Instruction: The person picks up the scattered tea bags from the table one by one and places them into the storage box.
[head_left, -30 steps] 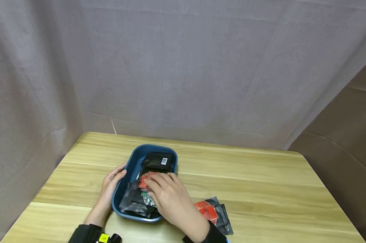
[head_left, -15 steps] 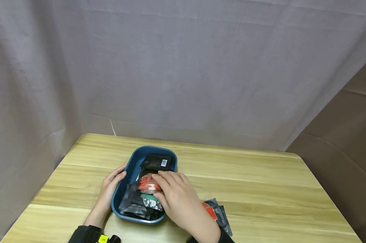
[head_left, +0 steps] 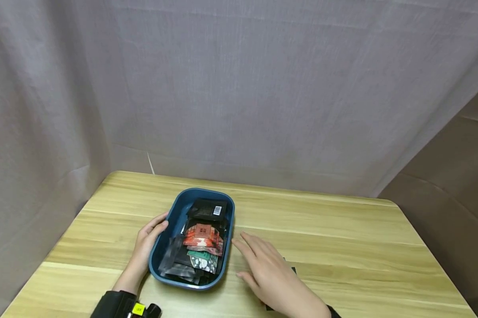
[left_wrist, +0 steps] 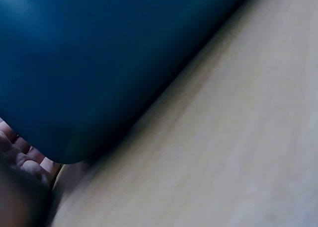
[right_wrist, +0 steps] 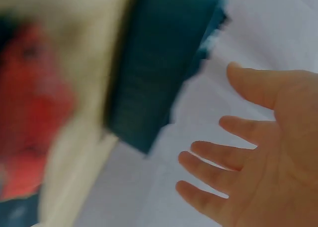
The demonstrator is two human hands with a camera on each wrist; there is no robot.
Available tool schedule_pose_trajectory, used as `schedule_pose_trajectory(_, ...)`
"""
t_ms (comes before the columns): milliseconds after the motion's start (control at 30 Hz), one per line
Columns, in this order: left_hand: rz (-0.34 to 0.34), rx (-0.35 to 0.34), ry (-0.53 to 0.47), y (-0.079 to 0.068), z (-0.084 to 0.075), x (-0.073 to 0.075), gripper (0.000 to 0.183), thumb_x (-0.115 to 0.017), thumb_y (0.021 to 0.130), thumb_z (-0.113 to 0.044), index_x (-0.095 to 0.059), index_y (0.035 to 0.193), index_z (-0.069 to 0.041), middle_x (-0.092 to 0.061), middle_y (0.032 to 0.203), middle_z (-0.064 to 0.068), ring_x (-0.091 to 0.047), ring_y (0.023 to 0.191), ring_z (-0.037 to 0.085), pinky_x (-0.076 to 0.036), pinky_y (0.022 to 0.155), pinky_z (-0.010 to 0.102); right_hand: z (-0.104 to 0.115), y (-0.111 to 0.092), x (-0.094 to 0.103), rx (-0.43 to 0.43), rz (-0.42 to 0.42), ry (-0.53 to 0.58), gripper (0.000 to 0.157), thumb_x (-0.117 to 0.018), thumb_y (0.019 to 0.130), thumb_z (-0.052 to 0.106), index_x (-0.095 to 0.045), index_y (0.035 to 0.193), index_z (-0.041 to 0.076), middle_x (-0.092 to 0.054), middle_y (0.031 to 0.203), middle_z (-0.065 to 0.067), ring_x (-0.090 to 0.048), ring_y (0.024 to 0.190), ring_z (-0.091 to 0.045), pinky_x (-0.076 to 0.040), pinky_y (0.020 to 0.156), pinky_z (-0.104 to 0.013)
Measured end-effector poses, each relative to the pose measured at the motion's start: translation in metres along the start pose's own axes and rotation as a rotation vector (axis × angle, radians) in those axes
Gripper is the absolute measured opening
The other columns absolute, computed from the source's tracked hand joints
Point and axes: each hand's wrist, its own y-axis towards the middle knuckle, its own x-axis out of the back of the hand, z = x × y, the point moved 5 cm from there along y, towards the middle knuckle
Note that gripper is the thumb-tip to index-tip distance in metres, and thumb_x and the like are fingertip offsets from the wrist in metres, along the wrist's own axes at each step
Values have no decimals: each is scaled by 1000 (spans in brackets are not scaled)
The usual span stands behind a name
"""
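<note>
A dark blue bin [head_left: 179, 216] holds several flat packets: a black one with a barcode label [head_left: 207, 210], red-printed packets [head_left: 203, 235] and a green-and-white-printed one [head_left: 204, 261]. My left hand [head_left: 144, 242] rests against the bin's outer left side, thumb tip close to the rim. In the left wrist view, its fingers [left_wrist: 32, 162] show beside the bin's corner. My right hand [head_left: 268, 271] holds nothing, fingers spread, over the table to the right of the bin. It overlaps a loose pile of packets [head_left: 293, 270], mostly hidden in the head view; a red packet [right_wrist: 32, 113] shows blurred in the right wrist view.
The wood-grain table [head_left: 342, 247] extends to the right and behind the bin. A grey cloth curtain [head_left: 239, 97] hangs along its back and left side, with a brown surface [head_left: 453, 176] at the right.
My right hand has left the packets in the bin and moved right, over the loose pile. The red and green packets in the bin are now uncovered. My left hand stays at the bin.
</note>
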Motion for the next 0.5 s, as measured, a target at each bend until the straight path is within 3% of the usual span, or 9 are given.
schedule_pose_trajectory(233, 5, 8, 4, 0, -1, 1, 48, -56, 101, -22, -49, 142, 2, -61, 119, -19, -55, 111, 3, -47, 91, 18, -36, -32, -18, -87, 116, 19, 63, -68, 94, 35, -45, 148, 10, -39, 152, -15, -40, 136, -36, -37, 107, -56)
schedule_pose_trajectory(433, 7, 13, 19, 0, -1, 0, 47, -53, 103, -20, -48, 144, 2, -51, 142, 7, -52, 113, 0, -44, 92, 16, -60, -54, -30, -69, 138, 11, 67, -72, 90, 38, -49, 143, 5, -46, 147, -14, -44, 132, -35, -40, 104, -55)
schedule_pose_trajectory(500, 5, 19, 22, 0, -1, 0, 47, -53, 103, -20, -47, 144, 2, -48, 145, 11, -52, 114, 0, -44, 92, 15, -65, -59, -33, -64, 156, 21, 71, -73, 89, 41, -48, 145, 5, -46, 147, -13, -43, 133, -34, -39, 104, -55)
